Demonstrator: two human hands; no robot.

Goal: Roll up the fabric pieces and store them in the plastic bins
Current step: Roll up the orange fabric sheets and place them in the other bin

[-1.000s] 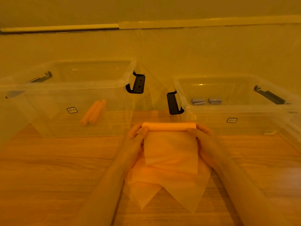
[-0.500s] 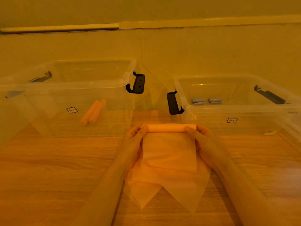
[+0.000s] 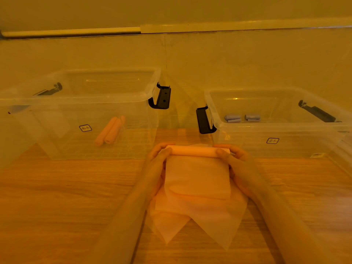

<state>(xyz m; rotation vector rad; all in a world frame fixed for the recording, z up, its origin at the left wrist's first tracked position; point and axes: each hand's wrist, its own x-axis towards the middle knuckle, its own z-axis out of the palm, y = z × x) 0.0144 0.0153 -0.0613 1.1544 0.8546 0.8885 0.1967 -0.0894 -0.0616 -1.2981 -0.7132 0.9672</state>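
A pale orange fabric piece (image 3: 197, 180) lies on the wooden table, its far end wound into a roll (image 3: 194, 151). My left hand (image 3: 157, 164) grips the roll's left end and my right hand (image 3: 237, 164) grips its right end, thumbs on top. More flat orange fabric (image 3: 209, 221) lies beneath, its corners pointing toward me. The left clear plastic bin (image 3: 80, 101) holds two orange rolls (image 3: 110, 133). The right clear bin (image 3: 282, 128) holds two grey rolls (image 3: 242, 118).
Both bins stand at the back of the wooden table (image 3: 57, 197), against a plain wall. Black latch handles (image 3: 162, 97) hang on the bins' facing sides, another (image 3: 204, 121) on the right bin, with a gap between the bins.
The roll has turned a little toward me and thickened slightly, shortening the flat part. Both hands stayed at its ends.
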